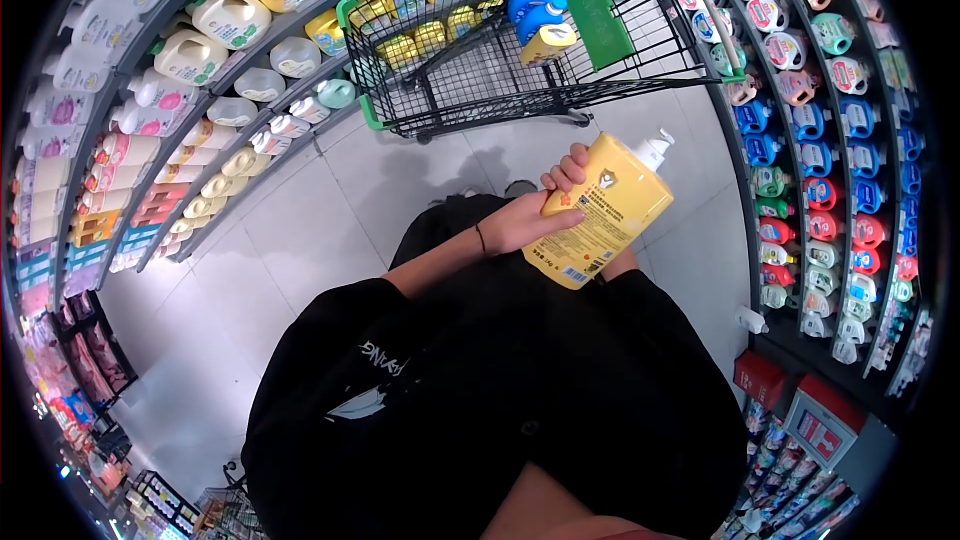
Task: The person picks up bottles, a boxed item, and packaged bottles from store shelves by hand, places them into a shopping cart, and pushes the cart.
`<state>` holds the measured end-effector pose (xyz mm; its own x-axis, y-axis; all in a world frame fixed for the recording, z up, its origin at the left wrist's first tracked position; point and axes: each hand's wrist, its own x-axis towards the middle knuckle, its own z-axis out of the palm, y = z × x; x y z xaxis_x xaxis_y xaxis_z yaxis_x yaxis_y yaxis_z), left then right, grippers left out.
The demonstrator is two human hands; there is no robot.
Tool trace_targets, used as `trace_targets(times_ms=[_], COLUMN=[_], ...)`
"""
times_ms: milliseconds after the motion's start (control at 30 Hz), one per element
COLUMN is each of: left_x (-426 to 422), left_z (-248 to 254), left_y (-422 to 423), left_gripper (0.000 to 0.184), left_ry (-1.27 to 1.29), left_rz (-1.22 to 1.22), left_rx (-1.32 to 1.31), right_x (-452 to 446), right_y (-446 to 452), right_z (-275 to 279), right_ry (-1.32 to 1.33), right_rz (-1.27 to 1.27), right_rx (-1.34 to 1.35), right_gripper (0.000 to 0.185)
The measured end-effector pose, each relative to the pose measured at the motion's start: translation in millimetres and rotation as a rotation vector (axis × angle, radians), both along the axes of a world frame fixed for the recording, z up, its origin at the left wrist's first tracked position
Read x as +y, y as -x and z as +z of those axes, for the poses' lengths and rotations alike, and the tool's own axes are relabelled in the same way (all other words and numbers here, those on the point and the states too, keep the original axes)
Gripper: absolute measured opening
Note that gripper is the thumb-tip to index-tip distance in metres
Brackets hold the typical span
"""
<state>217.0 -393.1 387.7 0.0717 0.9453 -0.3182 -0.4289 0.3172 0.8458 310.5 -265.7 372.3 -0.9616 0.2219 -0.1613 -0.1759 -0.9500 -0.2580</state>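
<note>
A large yellow pump bottle [605, 215] with a white pump top is held tilted in front of my chest, its printed back label and barcode facing up toward me. My left hand [525, 223] grips its lower left side, with the thumb lying on the label and a dark band round the wrist. Behind the bottle is my right hand [568, 169]; its fingertips curl round the left edge, while the palm is hidden. Beyond the bottle stands a shopping cart [480, 100] carrying blue bottles [540, 12] and a yellow-and-white pack [547, 44].
Shelves with white and yellow jugs [228, 15] curve along the left. On the right, more shelves hold blue, red and green bottles [820, 158]. Pale floor tiles [290, 205] lie between them. A red-and-grey box [820, 425] is at the lower right.
</note>
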Motion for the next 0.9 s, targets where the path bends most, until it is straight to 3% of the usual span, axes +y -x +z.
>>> trace_targets(times_ms=[900], left_x=[0], left_z=[-16], left_y=[-10], left_gripper=[0.052], left_ry=[-0.004], left_rz=[-0.006], left_rx=[0.021], right_x=[-2], right_y=[-9], right_z=[-18], right_ry=[0.009], right_rz=[-0.058], right_rx=[-0.036], right_gripper=[0.036])
